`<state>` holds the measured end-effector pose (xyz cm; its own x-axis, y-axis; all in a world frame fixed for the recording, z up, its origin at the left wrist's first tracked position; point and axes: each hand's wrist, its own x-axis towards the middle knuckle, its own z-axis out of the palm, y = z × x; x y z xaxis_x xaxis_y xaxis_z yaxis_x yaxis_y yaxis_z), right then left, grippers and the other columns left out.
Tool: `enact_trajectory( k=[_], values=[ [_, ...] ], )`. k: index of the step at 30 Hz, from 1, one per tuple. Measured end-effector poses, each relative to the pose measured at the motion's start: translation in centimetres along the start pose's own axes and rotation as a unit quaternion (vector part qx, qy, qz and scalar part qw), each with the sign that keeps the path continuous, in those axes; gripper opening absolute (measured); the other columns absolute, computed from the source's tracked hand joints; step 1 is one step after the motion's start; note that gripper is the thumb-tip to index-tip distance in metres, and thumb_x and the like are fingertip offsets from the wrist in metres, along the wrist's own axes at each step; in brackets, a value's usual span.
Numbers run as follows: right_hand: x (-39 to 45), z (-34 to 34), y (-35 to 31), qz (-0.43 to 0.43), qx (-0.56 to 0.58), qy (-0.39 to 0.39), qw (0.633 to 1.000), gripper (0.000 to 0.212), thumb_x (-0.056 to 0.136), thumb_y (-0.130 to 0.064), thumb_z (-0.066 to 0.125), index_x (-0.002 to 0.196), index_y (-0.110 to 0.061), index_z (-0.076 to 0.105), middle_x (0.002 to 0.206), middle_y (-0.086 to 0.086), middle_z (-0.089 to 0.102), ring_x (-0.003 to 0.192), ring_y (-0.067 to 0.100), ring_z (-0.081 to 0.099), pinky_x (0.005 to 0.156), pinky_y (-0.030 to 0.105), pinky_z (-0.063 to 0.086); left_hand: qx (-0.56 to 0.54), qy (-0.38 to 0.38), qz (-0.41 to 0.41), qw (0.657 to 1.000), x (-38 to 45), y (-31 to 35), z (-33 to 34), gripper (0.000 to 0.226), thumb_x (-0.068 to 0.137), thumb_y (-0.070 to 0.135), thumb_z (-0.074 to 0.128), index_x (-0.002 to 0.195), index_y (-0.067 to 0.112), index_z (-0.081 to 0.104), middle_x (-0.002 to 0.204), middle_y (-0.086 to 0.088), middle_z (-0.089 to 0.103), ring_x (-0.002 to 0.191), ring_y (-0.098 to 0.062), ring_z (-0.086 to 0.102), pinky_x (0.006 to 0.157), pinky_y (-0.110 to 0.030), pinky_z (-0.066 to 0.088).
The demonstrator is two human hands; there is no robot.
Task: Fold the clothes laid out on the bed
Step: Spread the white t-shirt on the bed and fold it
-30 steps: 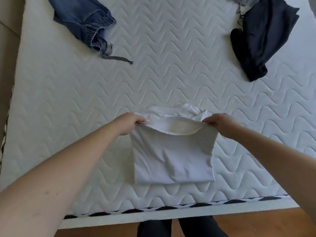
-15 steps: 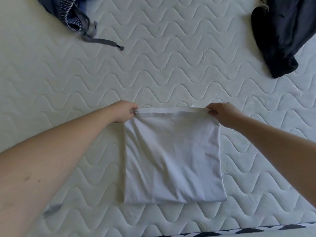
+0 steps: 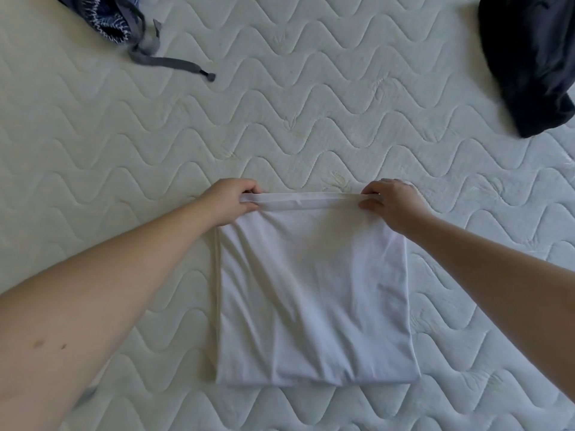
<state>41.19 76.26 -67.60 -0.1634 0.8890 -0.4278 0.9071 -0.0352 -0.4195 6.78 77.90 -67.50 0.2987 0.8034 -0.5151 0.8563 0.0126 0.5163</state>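
White shirt (image 3: 314, 293), nearly folded, top edge pinched by left hand (image 3: 231, 200) and right hand (image 3: 390, 202); jeans (image 3: 109, 17) and dark garment (image 3: 529, 57) left unfolded.

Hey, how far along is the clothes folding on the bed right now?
Done so far: the white garment lies in a flat rectangle on the mattress. In hand: the left hand and right hand pinch its far edge at the two corners. Left: the blue drawstring garment and the dark garment lie crumpled at the far corners, unfolded.
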Motion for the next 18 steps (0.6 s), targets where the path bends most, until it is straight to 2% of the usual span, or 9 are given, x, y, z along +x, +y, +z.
enact_trajectory(
  k=[2,5,8,11,13,16,18],
  values=[
    [0.2,0.2,0.1,-0.002,-0.009,-0.002,1.000,0.025,0.092,-0.033,0.066,0.111,-0.017,0.068,0.113,0.006,0.062,0.110,0.031,0.053,0.098,0.040,0.038,0.024,0.011,-0.005,1.000,0.4,-0.2,0.7,0.020,0.085,0.011,0.071,0.105,0.010,0.068,0.109,-0.010,0.059,0.103,-0.026,0.057,0.087,-0.027,0.040],
    [0.7,0.6,0.1,0.020,0.001,0.000,1.000,0.024,0.091,-0.031,0.065,0.110,-0.017,0.063,0.111,0.006,0.062,0.107,0.030,0.055,0.092,0.037,0.039,0.050,0.009,-0.031,0.998,1.0,0.1,1.7,0.022,0.088,0.012,0.068,0.109,0.009,0.064,0.115,-0.011,0.055,0.109,-0.028,0.054,0.093,-0.032,0.041],
    [1.2,0.7,-0.1,0.042,0.016,0.000,0.999,0.029,0.089,-0.033,0.067,0.112,-0.018,0.056,0.112,0.002,0.065,0.106,0.027,0.057,0.091,0.037,0.040,0.042,0.006,-0.045,0.998,1.5,0.6,1.3,0.026,0.086,0.011,0.070,0.110,0.009,0.059,0.114,-0.009,0.061,0.108,-0.027,0.057,0.086,-0.027,0.040],
    [1.5,0.5,-0.1,0.042,-0.043,-0.044,0.997,0.044,0.086,-0.049,0.068,0.120,-0.024,0.054,0.119,-0.001,0.060,0.115,0.025,0.052,0.096,0.038,0.032,0.037,-0.041,-0.074,0.996,1.9,1.2,0.1,0.045,0.079,0.025,0.080,0.115,0.011,0.057,0.109,-0.004,0.060,0.104,-0.024,0.057,0.081,-0.026,0.039],
    [1.7,0.6,-0.3,0.042,-0.095,-0.084,0.991,0.055,0.081,-0.056,0.069,0.124,-0.025,0.055,0.122,0.002,0.057,0.118,0.027,0.048,0.096,0.038,0.029,0.094,-0.086,-0.096,0.987,2.2,1.8,-0.3,0.054,0.076,0.038,0.082,0.118,0.012,0.059,0.111,-0.004,0.061,0.105,-0.024,0.057,0.080,-0.027,0.039],
    [2.0,0.7,-0.7,0.046,-0.126,-0.096,0.986,0.052,0.078,-0.054,0.072,0.118,-0.024,0.059,0.119,0.003,0.057,0.117,0.028,0.047,0.093,0.037,0.028,0.163,-0.128,-0.106,0.972,2.6,2.5,-0.4,0.054,0.079,0.045,0.077,0.118,0.011,0.063,0.116,-0.010,0.065,0.106,-0.029,0.059,0.081,-0.028,0.042],
    [2.0,0.5,-1.1,0.046,-0.136,-0.089,0.986,0.045,0.078,-0.054,0.073,0.109,-0.025,0.059,0.111,0.002,0.060,0.110,0.027,0.051,0.089,0.035,0.028,0.179,-0.135,-0.103,0.969,2.6,2.8,-0.4,0.051,0.081,0.045,0.074,0.119,0.013,0.064,0.118,-0.011,0.065,0.107,-0.031,0.059,0.088,-0.032,0.047]
  ],
)
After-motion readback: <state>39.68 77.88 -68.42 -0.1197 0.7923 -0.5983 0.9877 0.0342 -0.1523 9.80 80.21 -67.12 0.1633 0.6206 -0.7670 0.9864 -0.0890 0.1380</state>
